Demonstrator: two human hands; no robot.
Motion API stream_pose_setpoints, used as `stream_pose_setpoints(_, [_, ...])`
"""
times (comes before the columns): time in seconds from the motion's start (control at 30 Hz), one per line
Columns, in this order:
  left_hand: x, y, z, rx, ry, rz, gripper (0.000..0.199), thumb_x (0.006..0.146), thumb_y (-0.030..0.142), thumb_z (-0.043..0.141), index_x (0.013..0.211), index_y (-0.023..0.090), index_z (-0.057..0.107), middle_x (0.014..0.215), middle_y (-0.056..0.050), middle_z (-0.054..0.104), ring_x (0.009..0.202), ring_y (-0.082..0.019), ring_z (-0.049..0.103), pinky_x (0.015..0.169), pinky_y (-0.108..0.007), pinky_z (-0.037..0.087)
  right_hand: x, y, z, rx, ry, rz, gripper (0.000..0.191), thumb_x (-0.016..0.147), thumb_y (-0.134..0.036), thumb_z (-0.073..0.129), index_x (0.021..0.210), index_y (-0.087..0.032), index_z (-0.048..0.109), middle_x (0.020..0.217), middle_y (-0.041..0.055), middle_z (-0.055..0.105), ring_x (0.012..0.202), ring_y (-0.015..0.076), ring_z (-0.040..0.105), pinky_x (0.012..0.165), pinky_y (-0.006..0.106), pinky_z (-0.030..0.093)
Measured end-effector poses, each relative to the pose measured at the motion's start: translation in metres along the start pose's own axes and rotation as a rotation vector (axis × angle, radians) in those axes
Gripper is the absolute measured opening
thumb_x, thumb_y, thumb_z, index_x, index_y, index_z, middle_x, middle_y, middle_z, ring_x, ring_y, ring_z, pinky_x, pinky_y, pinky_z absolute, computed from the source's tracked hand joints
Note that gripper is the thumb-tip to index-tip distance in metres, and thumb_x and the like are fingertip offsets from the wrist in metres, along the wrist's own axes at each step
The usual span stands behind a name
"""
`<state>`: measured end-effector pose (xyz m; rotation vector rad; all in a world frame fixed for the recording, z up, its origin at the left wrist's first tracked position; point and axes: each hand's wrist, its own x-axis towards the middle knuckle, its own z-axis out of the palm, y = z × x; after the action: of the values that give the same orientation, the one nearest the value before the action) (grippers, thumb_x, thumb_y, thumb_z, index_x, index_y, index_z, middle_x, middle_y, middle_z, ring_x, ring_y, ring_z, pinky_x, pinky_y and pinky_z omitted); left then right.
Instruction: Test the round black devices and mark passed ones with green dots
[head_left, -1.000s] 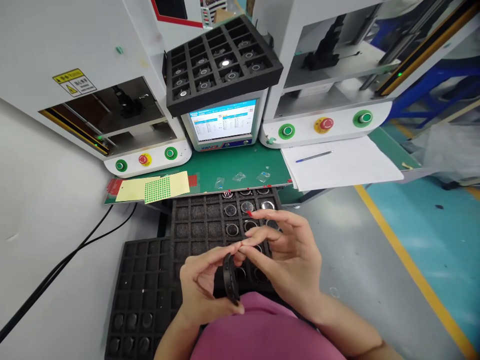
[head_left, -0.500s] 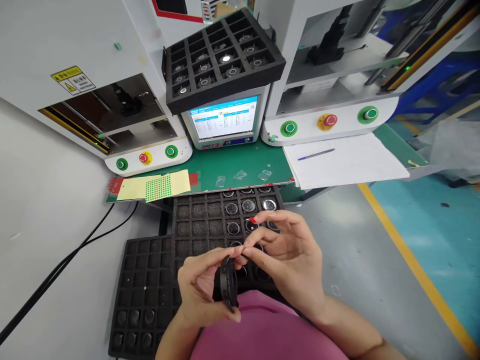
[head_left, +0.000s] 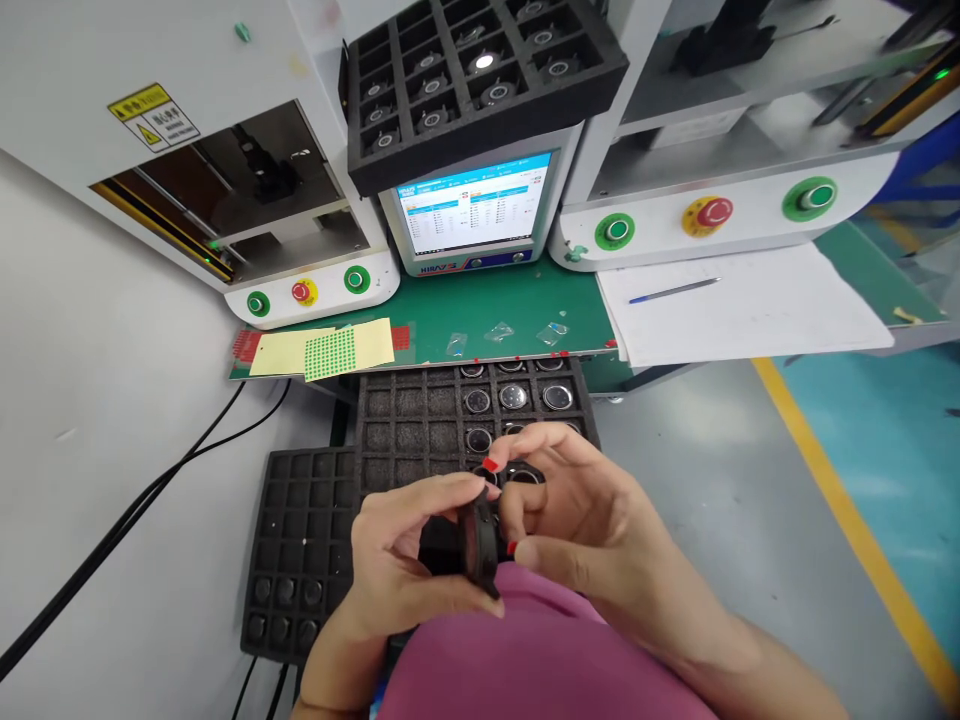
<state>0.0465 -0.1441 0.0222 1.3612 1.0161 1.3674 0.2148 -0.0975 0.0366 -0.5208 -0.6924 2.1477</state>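
Observation:
Between the thumb and fingers of my left hand (head_left: 405, 550), a round black watch case (head_left: 480, 545) is held on edge. My right hand (head_left: 585, 500) is just to its right, thumb and a bent finger pinched together on a small red tab (head_left: 512, 547). A second red piece (head_left: 490, 464) shows at the tip of another finger of that hand, close to the left fingertips. Below and behind the hands, a black foam tray (head_left: 409, 437) has round watch cases (head_left: 557, 397) in its right-hand cells. My hands hide part of this tray.
Another foam tray (head_left: 300, 500) lies lower left. On the green bench (head_left: 435, 310) are yellow sheets with green dots (head_left: 330, 352), clear plastic bits (head_left: 501, 331), papers (head_left: 787, 310) and a pen (head_left: 675, 291). A screen (head_left: 476, 210) under a watch tray (head_left: 487, 110) stands between two machines.
My right hand has drawn away from the left fingertips, moving the pinched red tab down and right. The watch case is turned a little in my left hand. The view has shifted.

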Motion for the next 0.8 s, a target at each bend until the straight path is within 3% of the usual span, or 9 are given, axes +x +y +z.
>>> stream_pose_setpoints(0.23, [0.0038, -0.001, 0.0017, 0.032, -0.035, 0.037, 0.065, 0.061, 0.033, 0.086, 0.122, 0.026, 0.065, 0.093, -0.006, 0.074, 0.075, -0.015, 0.066, 0.071, -0.027, 0.055, -0.0014, 0.0008, 0.0017, 0.039, -0.039, 0.054, 0.038, 0.074, -0.007, 0.073, 0.1, -0.028, 0.056, 0.11, -0.0009, 0.049, 0.064, 0.0019, 0.054, 0.052, 0.015, 0.045])
stream_pose_setpoints(0.47, [0.0043, -0.0006, -0.0004, 0.056, -0.064, 0.06, 0.066, 0.062, 0.034, 0.085, 0.124, 0.026, 0.064, 0.103, -0.007, 0.074, 0.078, -0.015, 0.066, 0.071, -0.026, 0.054, 0.0004, -0.0004, 0.0015, 0.045, -0.043, 0.077, 0.038, 0.074, -0.009, 0.074, 0.1, -0.028, 0.054, 0.109, -0.0012, 0.049, 0.063, 0.0012, 0.053, 0.055, 0.017, 0.045])
stream_pose_setpoints(0.8, [0.0013, -0.0063, -0.0017, -0.003, -0.064, 0.026, 0.064, 0.062, 0.032, 0.085, 0.123, 0.027, 0.064, 0.103, -0.008, 0.073, 0.078, -0.018, 0.065, 0.074, -0.034, 0.056, -0.0001, 0.0075, 0.0061, 0.099, 0.048, 0.114, 0.048, 0.067, -0.014, 0.081, 0.1, -0.029, 0.048, 0.105, -0.0033, 0.051, 0.058, 0.002, 0.054, 0.05, 0.017, 0.047])
